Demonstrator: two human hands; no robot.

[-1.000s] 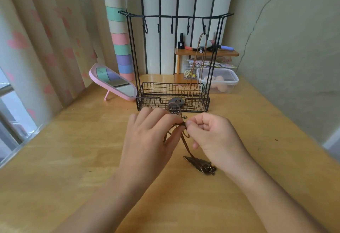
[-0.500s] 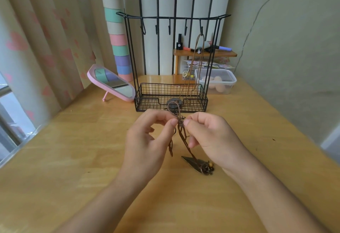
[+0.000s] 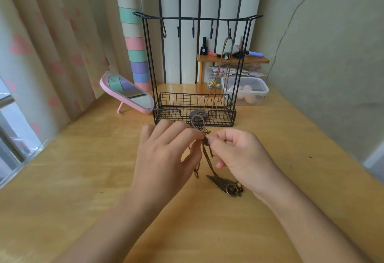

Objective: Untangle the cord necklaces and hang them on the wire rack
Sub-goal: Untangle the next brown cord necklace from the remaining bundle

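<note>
left hand (image 3: 166, 159) pinched tangled cord necklace (image 3: 206, 154) at knot | right hand (image 3: 239, 154) pinched same knot | pendant (image 3: 220, 182) rested on tabletop (image 3: 83, 179)

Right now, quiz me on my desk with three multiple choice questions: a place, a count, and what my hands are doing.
1. Where is the pink mirror? A) left of the wire rack B) inside its basket C) on the shelf
2. How many necklaces hang from the hooks? A) none B) one C) three
3. What are the hands doing? A) hanging idle B) both pinching the tangled cord C) lifting the rack
1 A: it stands by the rack's left post. 2 B: one tan necklace hangs from the rightmost hook. 3 B: left hand and right hand meet at the knot.
</note>
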